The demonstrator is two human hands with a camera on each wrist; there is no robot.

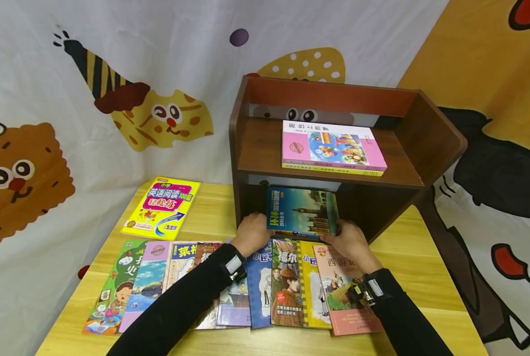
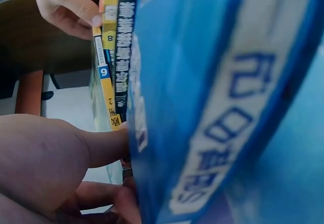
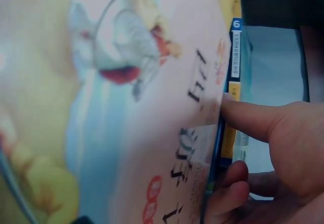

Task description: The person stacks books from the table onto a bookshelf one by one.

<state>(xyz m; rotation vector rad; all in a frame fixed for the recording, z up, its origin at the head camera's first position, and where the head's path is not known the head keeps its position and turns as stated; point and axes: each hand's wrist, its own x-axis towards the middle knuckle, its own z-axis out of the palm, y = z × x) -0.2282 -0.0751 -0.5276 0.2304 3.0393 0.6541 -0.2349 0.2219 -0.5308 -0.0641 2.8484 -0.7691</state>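
A geography book [image 1: 302, 211] with a clock tower on its dark blue cover lies flat at the mouth of the shelf's lower level. My left hand [image 1: 252, 232] grips its left end. At the opposite end, my right hand [image 1: 353, 243] holds it with the thumb near the front corner. Yellow and blue spine edges [image 3: 234, 82] show between the right thumb and fingers in the right wrist view. In the left wrist view the left hand [image 2: 45, 158] has its thumb against the edge, partly hidden by a blue book [image 2: 177, 82] in front.
The brown wooden shelf [image 1: 327, 178] stands at the back of the table. Pink and yellow books [image 1: 336, 148] lie stacked on its upper level. Several overlapping books [image 1: 287, 291] form a row in front, under the forearms. A yellow English reading book [image 1: 162, 207] lies left of the shelf.
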